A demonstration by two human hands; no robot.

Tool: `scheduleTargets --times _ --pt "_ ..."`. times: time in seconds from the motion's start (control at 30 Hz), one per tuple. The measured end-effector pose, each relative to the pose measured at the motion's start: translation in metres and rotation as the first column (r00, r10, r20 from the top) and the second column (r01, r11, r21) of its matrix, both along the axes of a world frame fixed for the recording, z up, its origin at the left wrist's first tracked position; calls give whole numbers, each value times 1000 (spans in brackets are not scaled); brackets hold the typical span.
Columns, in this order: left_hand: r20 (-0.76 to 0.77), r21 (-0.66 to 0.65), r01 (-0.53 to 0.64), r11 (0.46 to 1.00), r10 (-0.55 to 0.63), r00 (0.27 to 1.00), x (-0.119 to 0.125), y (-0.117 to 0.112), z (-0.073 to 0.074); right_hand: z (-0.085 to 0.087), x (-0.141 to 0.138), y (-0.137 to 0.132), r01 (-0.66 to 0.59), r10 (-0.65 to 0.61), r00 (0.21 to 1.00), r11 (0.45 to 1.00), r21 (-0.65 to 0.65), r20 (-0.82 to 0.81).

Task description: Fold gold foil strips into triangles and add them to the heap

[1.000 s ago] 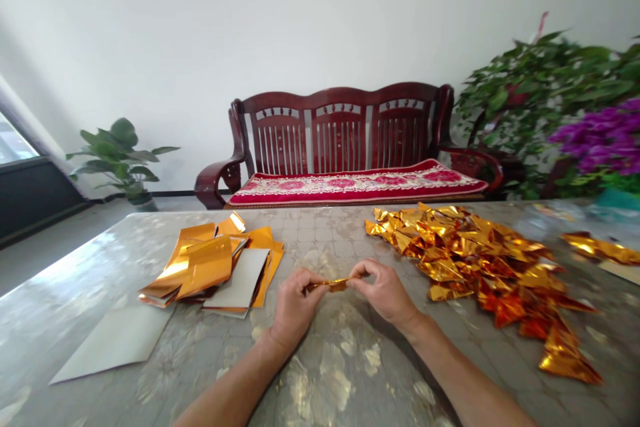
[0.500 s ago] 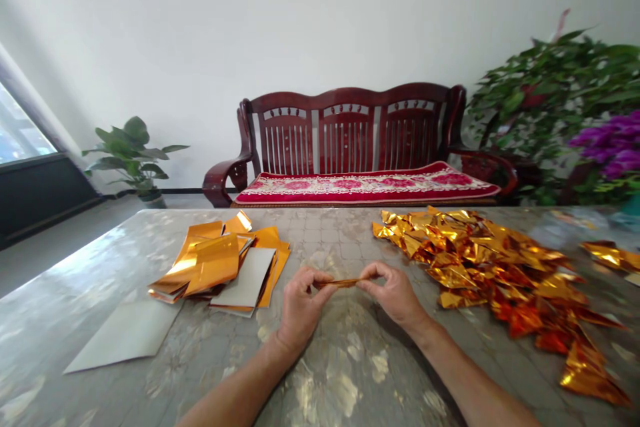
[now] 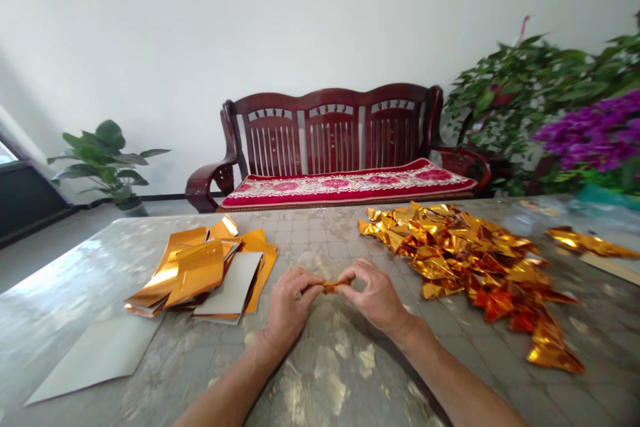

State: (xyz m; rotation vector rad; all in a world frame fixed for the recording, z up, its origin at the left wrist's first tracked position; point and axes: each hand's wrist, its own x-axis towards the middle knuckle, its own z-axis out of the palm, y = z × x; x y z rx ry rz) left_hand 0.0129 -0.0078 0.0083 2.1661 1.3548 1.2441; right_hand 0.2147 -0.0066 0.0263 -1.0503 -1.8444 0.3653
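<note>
Between my hands, just above the middle of the table, is a narrow folded strip of gold foil paper [image 3: 330, 287]. My left hand [image 3: 293, 303] pinches its left end between thumb and fingers. At the other end, the thumb and fingers of my right hand [image 3: 373, 292] grip it too. Most of the strip is hidden by my fingertips. Left of my hands lies a loose stack of gold foil sheets [image 3: 200, 270], some with their pale backs up. A heap of folded gold foil pieces [image 3: 450, 247] spreads to the right.
A single pale sheet [image 3: 100, 353] lies on the patterned table [image 3: 305, 373] at the front left. Clear plastic [image 3: 535, 212] and another foil piece [image 3: 590, 242] are at the far right. Behind the table stand a wooden bench [image 3: 330, 127] and potted plants [image 3: 107, 160].
The whole view has turned slightly right, so things sit further left. My hands have drawn closer together along the foil strip, and less of it shows between them.
</note>
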Motion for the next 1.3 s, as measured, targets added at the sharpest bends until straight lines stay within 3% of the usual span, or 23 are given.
scheduleTargets --times 0.23,0.33,0.47,0.57,0.63,0.77,0.93,1.03,1.17,1.23,1.3 --pt "8 -47 4 999 -3 1000 0 -1 1 2 -2 -1 -60 60 997 998 -5 -56" --pt "32 -84 39 996 -36 999 2 -2 -1 1 0 2 -69 65 996 996 -64 -65" --pt "106 -72 -104 992 111 988 8 -3 -2 0 3 3 61 -70 992 994 -91 -102" --pt "145 8 -216 976 213 966 11 -5 0 0 -5 -4 150 -166 977 981 -127 -131" --pt "140 84 -222 971 209 968 13 -7 2 -2 -16 -9 83 -118 979 975 -208 -165" --pt "42 220 -156 963 150 988 15 -14 4 -7 -39 -15 -20 -71 951 956 -291 -300" --pt "-132 427 -97 899 168 977 14 -18 6 -11 -49 -13 -31 -122 891 945 -326 -438" --pt "-208 468 -43 883 157 965 14 -20 10 -10 -48 -13 -30 -125 880 948 -316 -459" --pt "-155 371 52 927 6 988 13 -25 11 -10 -41 -10 -3 -105 923 960 -280 -370" --pt "23 246 79 966 -88 996 13 -24 8 -11 -35 -8 -2 -81 945 967 -255 -317" --pt "304 48 21 999 -35 952 12 -18 4 -12 -30 -5 -53 -22 955 968 -245 -295"
